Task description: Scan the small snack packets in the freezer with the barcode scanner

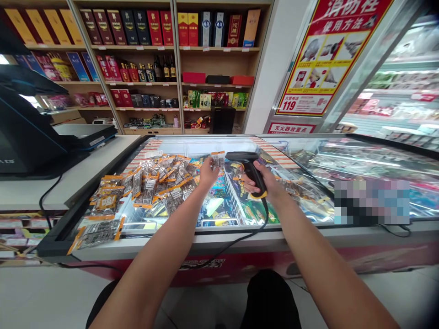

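Observation:
Over the glass top of a chest freezer (236,233), my right hand (262,178) is wrapped round the handle of a black barcode scanner (254,176) with a yellow base. Its head points left, and a black cable hangs from the handle. Just left of the scanner head, my left hand (208,173) grips a small snack packet (218,159) with an orange edge, its printed side facing up. The two are close but apart. To the left of my left hand lies a loose pile of similar clear-and-orange snack packets (147,185) on the glass.
A counter (78,160) with a black checkout machine (24,132) stands at the left. Shelves of boxed bottles (137,27) line the back wall. More snack packets (291,187) lie right of the scanner. The scanner cable (233,244) droops over the freezer's front edge.

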`<state>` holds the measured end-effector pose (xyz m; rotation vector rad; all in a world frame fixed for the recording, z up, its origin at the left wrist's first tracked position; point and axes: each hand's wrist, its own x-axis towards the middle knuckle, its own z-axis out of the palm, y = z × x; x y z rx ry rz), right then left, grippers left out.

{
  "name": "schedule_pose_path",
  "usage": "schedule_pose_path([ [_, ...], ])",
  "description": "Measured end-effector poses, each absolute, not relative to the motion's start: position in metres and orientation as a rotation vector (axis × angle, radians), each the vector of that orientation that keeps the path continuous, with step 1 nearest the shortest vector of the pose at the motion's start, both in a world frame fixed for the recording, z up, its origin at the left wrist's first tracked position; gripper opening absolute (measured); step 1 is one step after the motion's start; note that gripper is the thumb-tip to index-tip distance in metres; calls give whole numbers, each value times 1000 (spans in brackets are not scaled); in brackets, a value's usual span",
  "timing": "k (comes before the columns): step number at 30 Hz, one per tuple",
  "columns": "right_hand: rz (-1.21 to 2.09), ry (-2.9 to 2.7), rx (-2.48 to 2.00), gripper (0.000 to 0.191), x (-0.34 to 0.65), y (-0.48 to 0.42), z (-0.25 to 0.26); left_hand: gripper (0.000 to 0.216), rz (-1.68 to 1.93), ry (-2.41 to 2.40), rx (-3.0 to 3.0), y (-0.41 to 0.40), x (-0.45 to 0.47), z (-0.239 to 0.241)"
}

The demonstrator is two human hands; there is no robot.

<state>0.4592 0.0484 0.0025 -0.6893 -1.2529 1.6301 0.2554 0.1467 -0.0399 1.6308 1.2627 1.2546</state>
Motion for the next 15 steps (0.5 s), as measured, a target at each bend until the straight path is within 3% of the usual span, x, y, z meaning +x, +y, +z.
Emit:
schedule_pose_path([
  [6,1628,-1234,-676,51,459,46,5,45,1151,1312,1735,145,256,-34],
  [11,1541,-1099,-614,47,465,46,10,74,978,1401,1849,129,261,-28],
  [15,1521,-1011,-587,45,469,47,12,59,650,1648,2218,108,261,-22],
])
